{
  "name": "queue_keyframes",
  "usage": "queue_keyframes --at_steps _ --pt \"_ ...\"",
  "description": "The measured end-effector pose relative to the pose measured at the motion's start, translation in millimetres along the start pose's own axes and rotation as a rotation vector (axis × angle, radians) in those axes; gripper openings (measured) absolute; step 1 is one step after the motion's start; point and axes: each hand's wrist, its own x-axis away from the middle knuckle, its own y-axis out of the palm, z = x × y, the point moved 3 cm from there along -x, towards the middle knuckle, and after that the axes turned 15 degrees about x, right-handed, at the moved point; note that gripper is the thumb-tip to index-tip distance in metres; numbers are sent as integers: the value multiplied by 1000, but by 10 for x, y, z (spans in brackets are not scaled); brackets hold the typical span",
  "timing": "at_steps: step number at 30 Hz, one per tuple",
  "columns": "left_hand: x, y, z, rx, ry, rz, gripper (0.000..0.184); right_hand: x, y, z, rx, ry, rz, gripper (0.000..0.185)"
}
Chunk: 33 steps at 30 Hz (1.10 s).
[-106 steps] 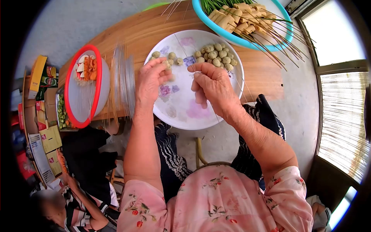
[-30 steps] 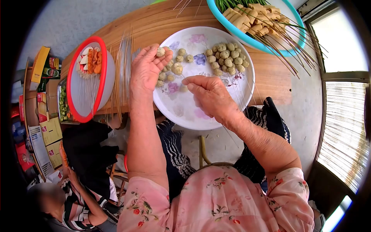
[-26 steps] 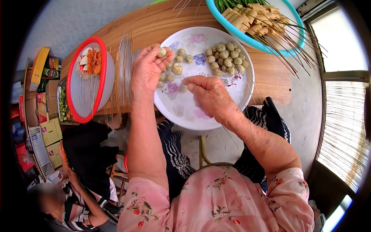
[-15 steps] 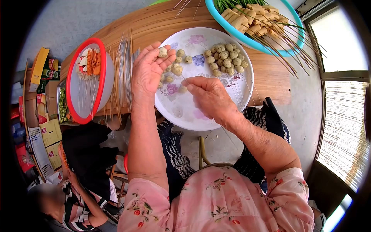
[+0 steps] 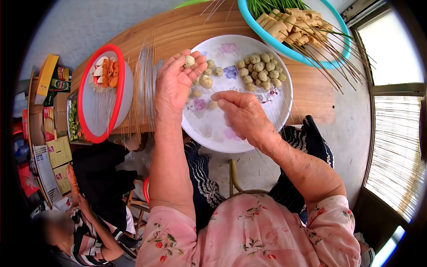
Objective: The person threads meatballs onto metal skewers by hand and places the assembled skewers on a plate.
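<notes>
My left hand (image 5: 172, 86) is raised over the left rim of a round white floral tray (image 5: 207, 129), palm up, with a pale speckled ball (image 5: 189, 61) held at its fingers. My right hand (image 5: 245, 115) pinches a thin skewer (image 5: 214, 91) over the tray. At the skewer's tip is another ball (image 5: 206, 82), close to my left palm. A few loose balls (image 5: 218, 71) lie on the tray beside my left fingers. To the right rests a cluster of balls (image 5: 267, 66) with thin sticks running toward the tray's near edge.
A red-rimmed tub (image 5: 119, 104) at left holds skewered food, with bare skewers (image 5: 144, 84) beside it on the wooden table (image 5: 178, 29). A turquoise-rimmed basin (image 5: 284, 50) at upper right holds rolled pieces on sticks. Another person (image 5: 95, 231) sits at lower left.
My left palm has opened slightly and shifted a little right, still with the ball. My right hand keeps its pinch on the skewer, almost unmoved. The whole view has shifted slightly.
</notes>
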Motion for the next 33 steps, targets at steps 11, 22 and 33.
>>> queue_keyframes --at_steps 11,22,33 --pt "37 82 26 -35 -31 -39 27 28 -5 -25 -72 34 24 24" --pt "115 183 42 -335 113 -99 39 37 -33 -41 -34 43 14 25" --pt "120 168 49 -456 151 -182 45 47 -41 -52 -35 27 18 25"
